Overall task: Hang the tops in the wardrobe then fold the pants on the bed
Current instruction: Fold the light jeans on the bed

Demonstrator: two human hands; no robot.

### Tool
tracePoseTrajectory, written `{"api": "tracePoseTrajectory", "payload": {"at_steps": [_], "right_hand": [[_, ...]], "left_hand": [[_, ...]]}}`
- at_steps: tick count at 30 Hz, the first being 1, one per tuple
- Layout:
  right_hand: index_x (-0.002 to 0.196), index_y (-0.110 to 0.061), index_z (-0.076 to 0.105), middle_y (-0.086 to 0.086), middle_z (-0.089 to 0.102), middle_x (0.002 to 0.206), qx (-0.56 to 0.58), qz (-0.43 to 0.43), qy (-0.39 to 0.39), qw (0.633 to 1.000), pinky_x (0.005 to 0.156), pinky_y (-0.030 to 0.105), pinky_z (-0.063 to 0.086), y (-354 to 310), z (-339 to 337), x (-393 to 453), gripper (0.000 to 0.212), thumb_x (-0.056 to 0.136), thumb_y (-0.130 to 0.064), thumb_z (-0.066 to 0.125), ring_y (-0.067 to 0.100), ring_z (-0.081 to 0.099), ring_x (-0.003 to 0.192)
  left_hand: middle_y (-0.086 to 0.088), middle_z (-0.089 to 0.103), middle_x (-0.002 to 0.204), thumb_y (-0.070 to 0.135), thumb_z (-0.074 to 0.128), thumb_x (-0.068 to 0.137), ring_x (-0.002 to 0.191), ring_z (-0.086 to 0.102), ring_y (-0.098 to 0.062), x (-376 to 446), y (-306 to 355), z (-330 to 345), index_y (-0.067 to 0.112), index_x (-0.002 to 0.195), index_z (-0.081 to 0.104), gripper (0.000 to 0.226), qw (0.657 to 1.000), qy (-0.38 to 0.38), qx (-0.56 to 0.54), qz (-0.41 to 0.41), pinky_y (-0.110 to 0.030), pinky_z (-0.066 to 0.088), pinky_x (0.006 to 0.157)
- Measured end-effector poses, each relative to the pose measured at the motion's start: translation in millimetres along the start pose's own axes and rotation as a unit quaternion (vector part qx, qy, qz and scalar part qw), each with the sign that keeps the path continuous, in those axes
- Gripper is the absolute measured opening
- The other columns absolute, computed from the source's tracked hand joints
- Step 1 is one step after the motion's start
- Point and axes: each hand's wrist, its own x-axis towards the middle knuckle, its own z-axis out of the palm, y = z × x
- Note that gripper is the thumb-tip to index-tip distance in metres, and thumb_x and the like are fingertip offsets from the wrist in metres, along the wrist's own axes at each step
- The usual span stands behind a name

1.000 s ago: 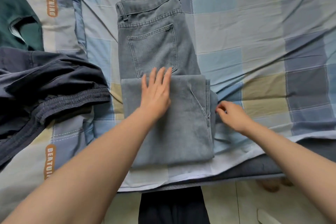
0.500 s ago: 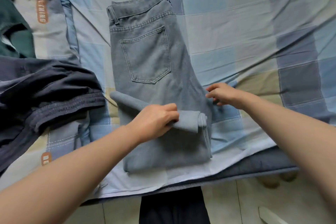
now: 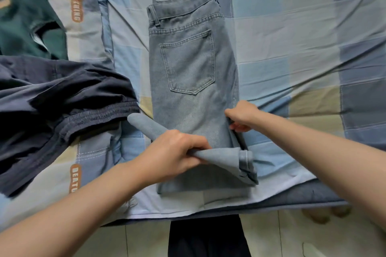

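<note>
The bed (image 3: 313,48) was covered with a checked sheet in blues, greys and tan, pretty wrinkled toward the right. A darker grey mattress edge (image 3: 302,196) ran along the near side. Below that was a pale tiled floor (image 3: 271,236) with thin grout lines. Soft, even light, no harsh shadows.

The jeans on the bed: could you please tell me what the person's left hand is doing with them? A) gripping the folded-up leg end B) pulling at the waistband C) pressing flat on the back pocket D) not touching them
A: the left hand grips the rolled, folded-up leg end of the jeans, well below the back pocket.
</note>
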Motion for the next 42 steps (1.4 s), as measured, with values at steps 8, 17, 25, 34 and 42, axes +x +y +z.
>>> {"api": "tracePoseTrajectory", "payload": {"at_steps": [8,17,25,34,42], "right_hand": [[0.108,0.003,0.062,0.018,0.072,0.086,0.286,0.056,-0.185,0.939,0.074,0.022,0.051,1.1,-8.9,20.6,0.071,0.093,-0.062,0.038,0.026,0.069,0.077],[0.108,-0.004,0.059,0.027,0.064,0.109,-0.041,-0.112,0.179,0.977,0.077,0.040,0.051,79.1,-46.9,29.2,0.019,0.092,-0.011,0.051,0.034,0.064,0.088],[0.148,-0.026,0.034,0.011,0.043,0.148,-0.588,-0.546,0.295,0.518,0.108,0.049,0.039,71.2,-37.5,15.5,0.061,0.089,-0.008,0.033,0.033,0.044,0.133],[0.149,-0.036,0.028,0.014,0.031,0.154,-0.680,-0.551,0.240,0.419,0.103,0.066,0.030,30.4,-41.2,68.9,0.062,0.089,-0.017,0.031,0.036,0.034,0.139],[0.148,-0.018,0.034,0.015,0.035,0.151,-0.650,-0.548,0.192,0.491,0.103,0.067,0.029,36.0,-42.6,54.0,0.054,0.095,-0.016,0.027,0.032,0.037,0.138]], "left_hand": [[0.010,0.044,0.061,0.026,0.071,0.084,0.070,0.051,-0.025,78.0,-21.9,-10.5,0.029,0.070,0.046,0.029,0.996,0.057,0.042,-0.059,-0.041,0.043,0.066],[-0.010,0.055,0.122,0.017,0.063,0.086,0.115,0.049,-0.033,105.9,-119.6,-15.2,0.012,0.124,0.056,0.038,0.950,0.082,0.233,-0.191,-0.047,0.046,0.091],[-0.007,0.027,0.160,0.004,0.044,0.077,0.145,0.027,-0.037,5.2,-158.7,-13.2,0.025,0.153,0.027,0.081,0.851,-0.051,0.519,0.066,-0.051,0.025,0.117],[-0.004,0.023,0.161,0.017,0.028,0.095,0.145,0.028,-0.035,23.9,-190.4,6.0,0.031,0.155,0.017,0.062,0.815,-0.068,0.571,0.071,-0.056,0.026,0.115],[-0.008,0.033,0.157,0.020,0.029,0.096,0.141,0.035,-0.037,22.7,-180.1,0.8,0.030,0.151,0.032,0.056,0.842,-0.064,0.533,0.064,-0.058,0.029,0.113]]}}
